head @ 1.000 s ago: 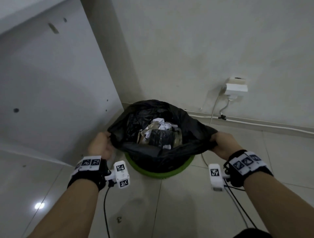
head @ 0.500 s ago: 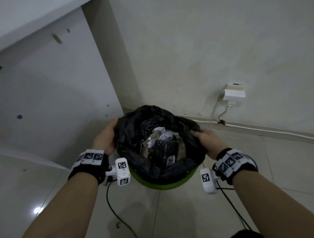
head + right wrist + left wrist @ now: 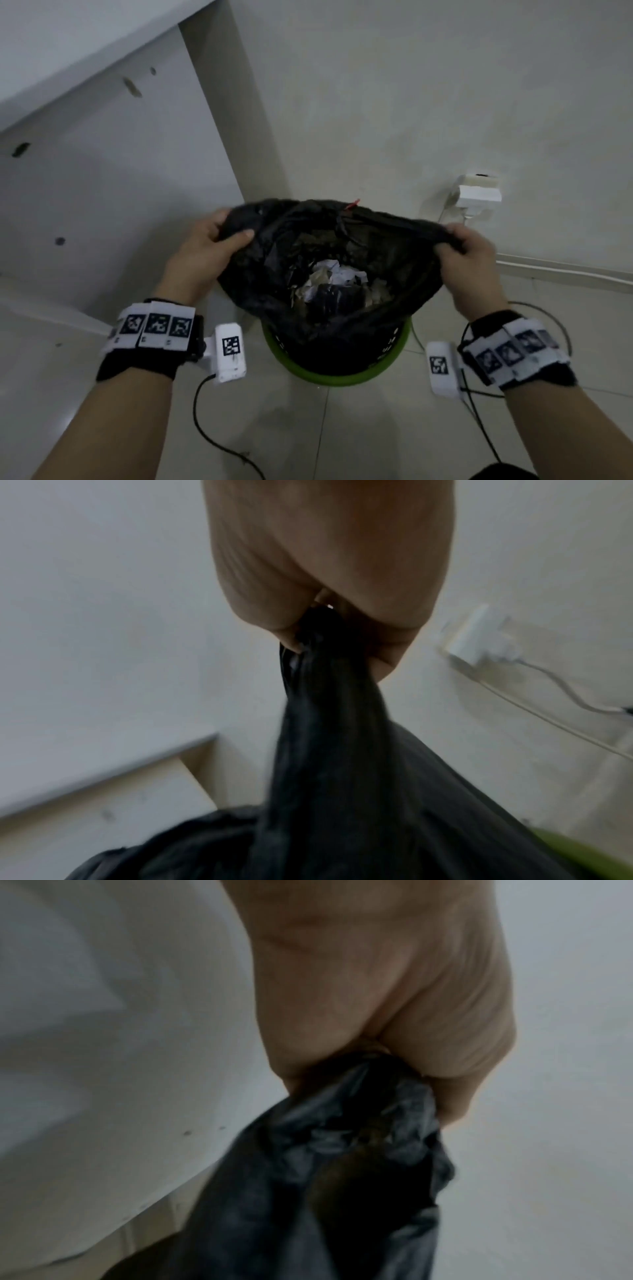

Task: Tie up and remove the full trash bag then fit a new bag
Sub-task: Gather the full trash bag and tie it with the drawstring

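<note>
Now left hand (image 3: pixel 209 253) and right hand (image 3: pixel 469 257) each clench bunched rim of black trash bag (image 3: pixel 329 274), stretched between them above green bin (image 3: pixel 337 375), likely gathering corners for knot; bag bottom inside bin.

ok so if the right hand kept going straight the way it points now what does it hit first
Probably the wall. The right hand grips the black trash bag at its rim and points forward and up, with the white plug just beyond its knuckles. The plug may come first; depth is unclear.
</note>
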Demonstrator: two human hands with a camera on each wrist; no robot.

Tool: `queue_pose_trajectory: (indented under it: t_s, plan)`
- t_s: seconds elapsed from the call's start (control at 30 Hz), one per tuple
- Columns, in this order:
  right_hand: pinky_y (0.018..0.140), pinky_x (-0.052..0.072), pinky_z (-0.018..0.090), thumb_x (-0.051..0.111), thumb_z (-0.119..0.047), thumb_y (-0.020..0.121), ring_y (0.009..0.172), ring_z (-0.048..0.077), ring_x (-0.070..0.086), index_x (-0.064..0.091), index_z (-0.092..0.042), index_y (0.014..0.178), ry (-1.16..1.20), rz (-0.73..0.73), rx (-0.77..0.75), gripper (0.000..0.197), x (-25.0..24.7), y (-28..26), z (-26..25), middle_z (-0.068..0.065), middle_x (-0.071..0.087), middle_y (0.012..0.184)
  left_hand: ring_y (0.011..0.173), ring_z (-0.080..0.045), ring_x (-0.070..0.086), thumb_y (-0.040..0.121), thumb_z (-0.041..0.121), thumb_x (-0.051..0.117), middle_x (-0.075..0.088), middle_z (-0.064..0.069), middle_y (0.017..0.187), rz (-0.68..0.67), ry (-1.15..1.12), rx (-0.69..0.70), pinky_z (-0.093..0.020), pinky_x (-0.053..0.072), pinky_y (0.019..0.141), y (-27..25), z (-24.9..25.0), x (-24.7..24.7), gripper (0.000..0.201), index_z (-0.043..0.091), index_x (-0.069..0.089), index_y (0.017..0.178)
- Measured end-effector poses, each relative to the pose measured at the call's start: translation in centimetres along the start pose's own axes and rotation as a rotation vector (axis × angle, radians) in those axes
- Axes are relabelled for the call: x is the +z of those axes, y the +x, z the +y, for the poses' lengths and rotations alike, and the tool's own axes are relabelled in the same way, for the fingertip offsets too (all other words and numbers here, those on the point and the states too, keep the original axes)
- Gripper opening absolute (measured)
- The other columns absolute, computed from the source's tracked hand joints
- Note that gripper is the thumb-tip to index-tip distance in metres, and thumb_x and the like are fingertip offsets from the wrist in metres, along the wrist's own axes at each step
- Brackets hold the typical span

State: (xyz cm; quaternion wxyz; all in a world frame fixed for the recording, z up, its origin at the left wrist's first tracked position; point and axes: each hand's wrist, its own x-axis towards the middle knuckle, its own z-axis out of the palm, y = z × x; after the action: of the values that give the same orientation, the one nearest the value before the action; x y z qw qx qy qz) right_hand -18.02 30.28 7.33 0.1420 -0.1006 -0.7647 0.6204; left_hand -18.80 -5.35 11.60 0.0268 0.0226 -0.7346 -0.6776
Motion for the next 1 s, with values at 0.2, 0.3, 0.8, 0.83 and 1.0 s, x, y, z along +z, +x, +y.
queue_pose_trajectory:
  t_s: [0.2,0.3,0.8,0.83,1.0]
  plan:
    - [0.048,0.043,0.024,0.054,-0.006,0.088,0.049,0.022,0.056,0.065,-0.023,0.082,-0.530,-0.236,-0.103,0.021,-1.8,2.4,-6.3,0.005,0.060,0.064,0.070,-0.007,0.058,0.084,0.010,0.067,0.061,0.002,0.077,0.249,0.099,0.411,-0.022,0.052,0.066,0.3,7.3,-0.9,0.022,0.029,0.059,0.075]
    - [0.035,0.040,0.023,0.043,0.005,0.088,0.038,0.022,0.053,0.065,-0.019,0.083,-0.353,-0.102,-0.123,0.034,-3.4,4.3,-9.8,0.014,0.062,0.069,0.068,-0.008,0.054,0.083,0.016,0.061,0.058,0.004,0.076,0.393,0.134,0.468,-0.025,0.047,0.064,0.1,8.2,-1.4,0.021,0.036,0.056,0.076]
    - [0.105,0.047,0.048,0.072,-0.033,0.080,0.144,0.039,0.030,-0.019,-0.033,0.156,-0.289,-0.262,0.600,0.118,6.8,-12.2,10.5,0.006,-0.001,0.166,0.137,-0.023,0.043,0.080,0.071,0.054,0.045,0.004,0.151,-0.536,0.928,-0.378,-0.033,0.038,0.113,-3.8,-12.3,3.8,0.081,0.026,0.044,0.147]
    - [0.095,0.054,0.047,0.071,-0.032,0.079,0.137,0.040,0.040,-0.016,-0.037,0.155,-0.321,-0.275,0.567,0.116,6.1,-11.1,11.1,0.006,0.012,0.164,0.137,-0.022,0.044,0.078,0.077,0.053,0.045,0.005,0.150,-0.606,0.924,-0.461,-0.032,0.037,0.113,-4.0,-12.2,3.5,0.086,0.025,0.046,0.146]
    - [0.090,0.048,0.039,0.066,-0.025,0.089,0.115,0.037,0.057,0.009,-0.039,0.156,-0.580,-0.346,0.346,0.089,2.0,-5.5,11.7,0.011,0.045,0.143,0.048,-0.017,0.060,0.076,0.082,0.048,0.062,-0.005,0.052,-0.238,0.763,-0.250,-0.032,0.046,0.048,-3.7,-7.1,2.9,0.078,0.009,0.055,0.049]
